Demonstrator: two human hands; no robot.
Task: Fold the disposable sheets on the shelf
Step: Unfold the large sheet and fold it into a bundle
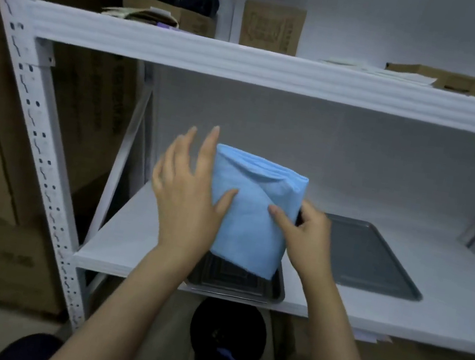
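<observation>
Your left hand (186,199) (flat-fingered) steadies the folded blue sheet (253,210) while your right hand (305,237), at three o'clock, pinches its edge above the black tray (268,290).

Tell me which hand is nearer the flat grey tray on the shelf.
Right. The right hand is just beside the grey tray; the left hand is beyond the blue sheet.

Bare shelf board (443,306) right of flat grey tray (373,257) (upper shelf (278,68) limits headroom); upright post (33,147) blocks left.

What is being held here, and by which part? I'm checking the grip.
The folded blue sheet: the right hand pinches its right edge, and the left hand presses flat against its left side.
</observation>
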